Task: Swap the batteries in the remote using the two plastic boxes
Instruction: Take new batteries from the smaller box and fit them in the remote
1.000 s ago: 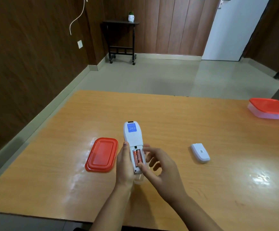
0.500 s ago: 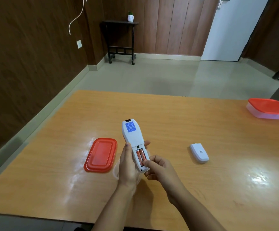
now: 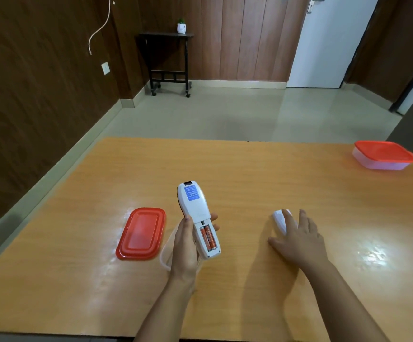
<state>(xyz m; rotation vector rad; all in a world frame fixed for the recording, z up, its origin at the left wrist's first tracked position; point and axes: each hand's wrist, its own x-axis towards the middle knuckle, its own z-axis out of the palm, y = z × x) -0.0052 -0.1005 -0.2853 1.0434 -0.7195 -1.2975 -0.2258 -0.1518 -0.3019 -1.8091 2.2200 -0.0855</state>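
**Remote held back-up, right hand on the loose cover**

The remote (image 3: 198, 220) is the landmark here. It sits in the left hand (image 3: 185, 248), lifted off the orange worktop (image 3: 250, 169) near the near edge. Its back faces up. Its long axis runs away from the person, leaning slightly left at the far end, where a blue label shows. The battery bay at the near end lies uncovered, with two orange batteries (image 3: 208, 238) lying side by side along the same axis. The left fingers (image 3: 214, 216) wrap the remote's body and grip it, thumb on its left side.

Just under and behind that hand, a clear box (image 3: 166, 253) shows only as a pale rim. Left of the remote, a red lid (image 3: 140, 233) lies flat on the worktop, apart from the hand.

Right of the remote, across a bare strip of worktop, the right hand (image 3: 296, 239) lies palm down with fingers spread, loosely open, resting over the white battery cover (image 3: 280, 219). Whether it has any grip on the cover, I cannot tell.

Far right of the remote, near the worktop's far right edge, stands a second clear box with a red lid on (image 3: 383, 156). Between it and the remote the surface is wide and bare, as is the stretch beyond the remote to the far edge.
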